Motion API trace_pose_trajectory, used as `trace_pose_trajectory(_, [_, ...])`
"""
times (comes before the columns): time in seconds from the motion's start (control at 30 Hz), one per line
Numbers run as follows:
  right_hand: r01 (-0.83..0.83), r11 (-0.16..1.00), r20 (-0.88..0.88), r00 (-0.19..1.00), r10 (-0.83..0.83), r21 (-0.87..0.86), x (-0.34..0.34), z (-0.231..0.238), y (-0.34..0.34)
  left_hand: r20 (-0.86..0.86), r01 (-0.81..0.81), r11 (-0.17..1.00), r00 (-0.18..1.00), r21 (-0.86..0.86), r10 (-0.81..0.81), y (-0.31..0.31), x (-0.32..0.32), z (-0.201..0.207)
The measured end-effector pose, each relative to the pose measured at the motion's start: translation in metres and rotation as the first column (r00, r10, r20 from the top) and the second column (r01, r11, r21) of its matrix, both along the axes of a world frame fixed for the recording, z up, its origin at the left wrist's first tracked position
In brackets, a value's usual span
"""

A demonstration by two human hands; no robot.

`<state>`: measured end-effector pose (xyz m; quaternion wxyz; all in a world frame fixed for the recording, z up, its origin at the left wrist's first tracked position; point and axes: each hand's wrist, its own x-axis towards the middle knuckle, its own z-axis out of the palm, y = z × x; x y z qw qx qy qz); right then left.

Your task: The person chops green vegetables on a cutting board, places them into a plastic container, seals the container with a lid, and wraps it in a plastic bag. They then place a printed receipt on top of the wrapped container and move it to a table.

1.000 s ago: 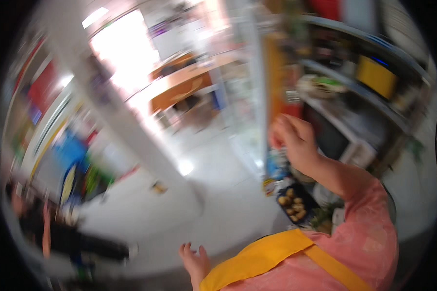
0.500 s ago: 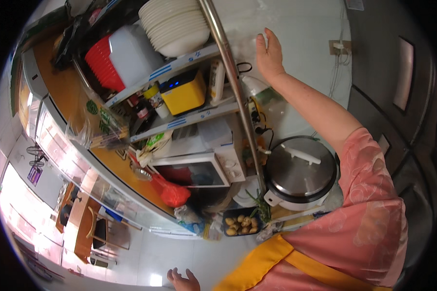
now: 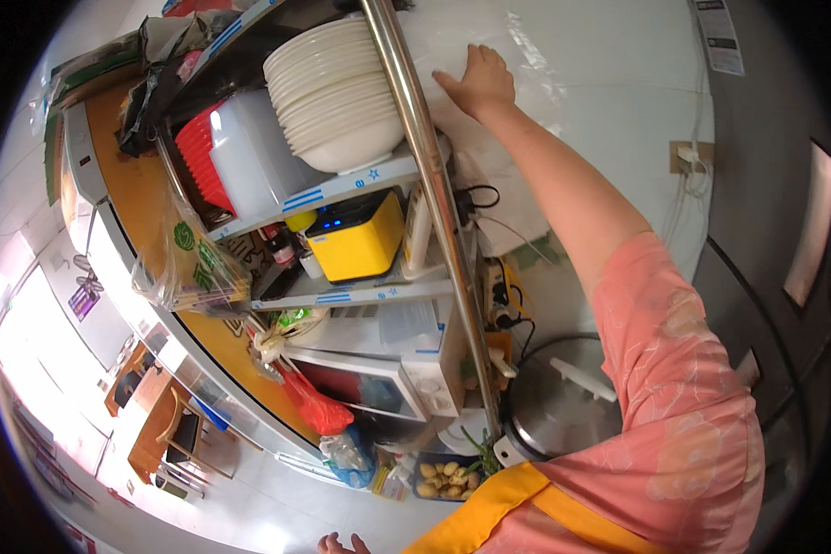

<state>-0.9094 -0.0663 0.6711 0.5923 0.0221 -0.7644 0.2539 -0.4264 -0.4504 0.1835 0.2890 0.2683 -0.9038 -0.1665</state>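
Note:
My right arm reaches up and away, past the steel post of the shelf rack. At its end my right hand has its thumb and fingers apart, with nothing gripped in it. It is over or against clear plastic sheeting on the pale wall; whether it touches is hard to tell. Left of the post stands a stack of white bowls on a shelf. Low at the bottom edge, my left hand shows only its fingers, spread and holding nothing.
Below the bowls sit a yellow box-shaped device and a white microwave. A large round cooker stands near my right sleeve. A dark crate of potatoes is low down. A steel post rises between shelves and wall.
My right hand has moved up and slightly left, its thumb now spread toward the post. The view has shifted, and less of my left hand shows.

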Motion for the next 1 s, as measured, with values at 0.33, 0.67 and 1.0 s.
trace_pose_trajectory(0.33, [-0.331,0.942,-0.353,0.876,0.329,0.056,-0.037,0.018,0.017,0.028,-0.077,0.996,0.997,-0.049,0.078,0.034,-0.032,0.007])
trace_pose_trajectory(0.67, [-0.351,0.933,-0.111,0.927,0.358,0.082,-0.02,0.019,0.056,-0.044,0.201,0.972,0.979,0.119,-0.197,0.072,-0.123,0.057])
trace_pose_trajectory(1.0, [-0.3,0.945,-0.09,0.946,0.313,0.132,-0.011,0.011,0.07,-0.025,0.381,0.924,0.925,0.038,-0.38,0.108,-0.162,0.11])
